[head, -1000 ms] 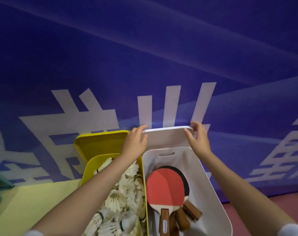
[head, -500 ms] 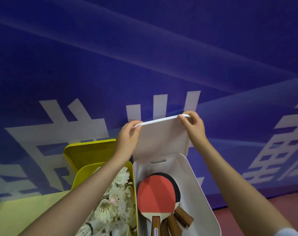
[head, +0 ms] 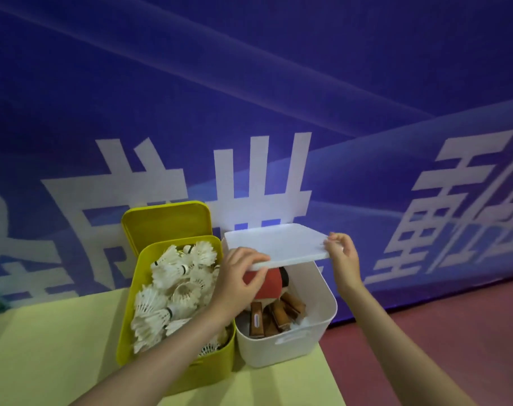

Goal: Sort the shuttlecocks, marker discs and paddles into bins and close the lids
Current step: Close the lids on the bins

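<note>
Both hands hold a flat white lid [head: 274, 246] above a white bin [head: 316, 323]. Left hand [head: 240, 281] grips the lid's near left corner, thumb underneath and fingers curled over the top edge. Right hand [head: 342, 256] pinches the lid's right edge between thumb and fingertips. The lid sits nearly level, tilted slightly, with a gap between it and the bin's rim on the near side.

Inside the white bin lie paddles [head: 271, 313], one with a red face and several brown wooden handles pointing toward the viewer. Touching its left side stands a yellow bin [head: 214, 367] heaped with white feathered shuttlecocks [head: 173, 291]. Its yellow lid [head: 167, 224] stands upright behind it, leaning against the wall.

Both bins rest on a pale yellow-green bench [head: 50, 347], the white one at its right edge. Behind them hangs a deep blue banner [head: 249, 98] with large white characters. Reddish floor [head: 454, 341] shows on the right.
</note>
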Available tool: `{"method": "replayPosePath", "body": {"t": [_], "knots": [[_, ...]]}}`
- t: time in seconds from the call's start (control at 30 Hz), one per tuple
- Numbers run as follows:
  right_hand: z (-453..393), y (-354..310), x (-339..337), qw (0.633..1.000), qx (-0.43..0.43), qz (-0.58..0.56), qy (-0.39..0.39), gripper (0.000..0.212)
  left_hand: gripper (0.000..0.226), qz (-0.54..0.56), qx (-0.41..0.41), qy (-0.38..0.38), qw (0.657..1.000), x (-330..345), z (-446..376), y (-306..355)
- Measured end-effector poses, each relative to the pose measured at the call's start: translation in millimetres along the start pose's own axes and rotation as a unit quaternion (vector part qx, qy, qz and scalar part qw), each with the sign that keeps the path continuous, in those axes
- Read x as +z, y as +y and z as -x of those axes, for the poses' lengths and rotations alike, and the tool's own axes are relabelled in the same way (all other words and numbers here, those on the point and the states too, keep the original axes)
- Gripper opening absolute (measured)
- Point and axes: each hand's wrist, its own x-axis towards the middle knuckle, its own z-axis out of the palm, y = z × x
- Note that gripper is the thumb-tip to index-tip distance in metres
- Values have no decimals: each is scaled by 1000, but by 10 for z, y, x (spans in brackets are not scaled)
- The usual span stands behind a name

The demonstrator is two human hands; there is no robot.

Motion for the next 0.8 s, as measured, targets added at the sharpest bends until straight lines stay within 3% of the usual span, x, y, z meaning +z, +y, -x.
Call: {"method": "replayPosePath", "body": {"t": [0.13,0.23,0.37,0.57,0.63,0.73,0.8], "knots": [[340,309,-158,991,63,119,3,28,25,-36,-46,-111,992,54,436,-103],[493,528,-199,978,85,189,-12,33,25,-35,-145,-181,972,53,727,-155],[513,615,-153,965,72,252,-2,35,29,-45,-202,-91,974,50,1082,-74],[580,651,-114,946,36,321,9,39,29,18,-246,-39,968,74,1362,101],[571,641,-129,951,70,301,6,44,25,60,-280,-25,958,109,1390,142],[461,542,-196,961,149,231,9,56,18,70,-356,-72,929,265,1556,122],[371,495,-241,963,196,184,20,61,37,65,-418,-97,901,334,1627,35]]}}
